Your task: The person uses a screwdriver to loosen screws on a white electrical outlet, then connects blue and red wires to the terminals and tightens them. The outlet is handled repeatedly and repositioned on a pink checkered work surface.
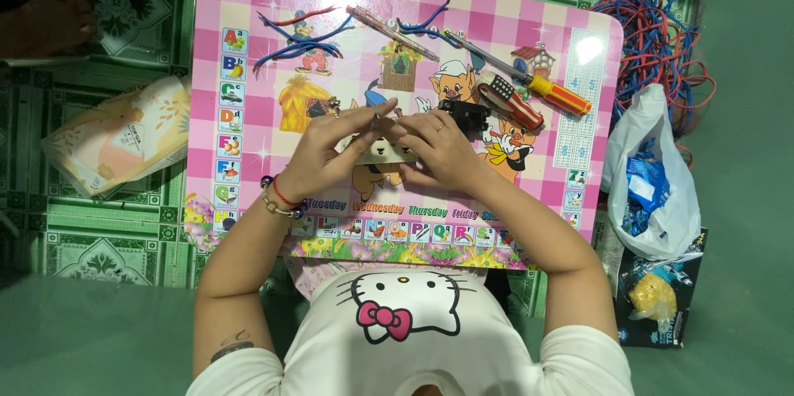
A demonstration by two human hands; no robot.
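Observation:
My left hand [329, 150] and my right hand [438, 150] meet over the middle of a pink checked cartoon table [248, 115]. Together they hold a small flat white plastic part [382, 150], fingers pinching its top edge. A beaded bracelet and a red string sit on my left wrist. A small black part [465, 114] lies on the table just beyond my right hand.
On the table lie blue and red wire pieces [302, 40], a slim pen-like tool [393, 32], a screwdriver with a yellow and red handle [542, 86] and a striped tool [510, 100]. A tangle of wires [653, 32], a white plastic bag [653, 173] and a box are at right; a cushion [116, 135] at left.

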